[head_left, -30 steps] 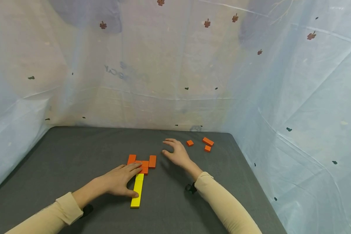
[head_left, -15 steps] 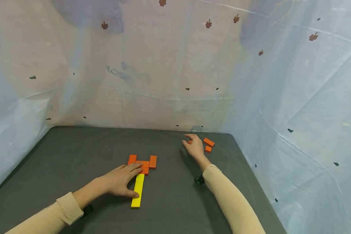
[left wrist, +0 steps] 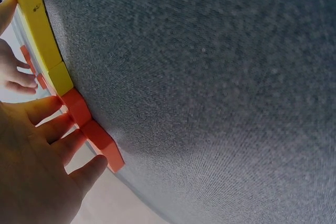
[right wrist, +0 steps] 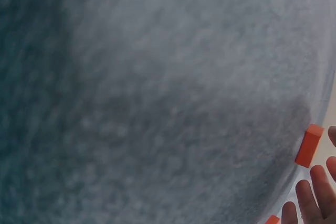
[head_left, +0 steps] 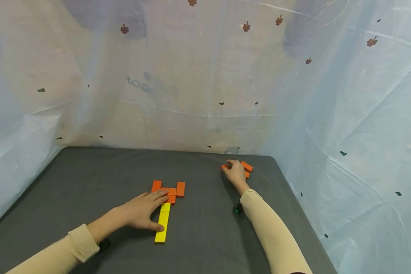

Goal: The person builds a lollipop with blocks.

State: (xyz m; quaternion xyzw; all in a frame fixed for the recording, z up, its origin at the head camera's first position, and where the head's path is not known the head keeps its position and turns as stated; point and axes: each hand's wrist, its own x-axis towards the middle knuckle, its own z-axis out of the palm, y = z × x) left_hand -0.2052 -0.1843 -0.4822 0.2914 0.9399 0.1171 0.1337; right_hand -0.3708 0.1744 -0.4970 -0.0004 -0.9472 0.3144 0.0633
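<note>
Blocks (head_left: 180,189) sit joined in a figure left of centre on the dark surface (head_left: 198,236), seemingly well along but unfinished.
Orange pieces cap the far end of a yellow strip (head_left: 160,238); the left grip (head_left: 142,211) spreads wide over both. At far right, the right grip (head_left: 236,173) is narrow at an orange piece (head_left: 225,166); whether it pinches it, I cannot tell. Two loose orange pieces (head_left: 247,166) just beside probably remain to be placed. Faint lettering (head_left: 137,83) on the far sheet (head_left: 178,57) is illegible; no brand shows.
</note>
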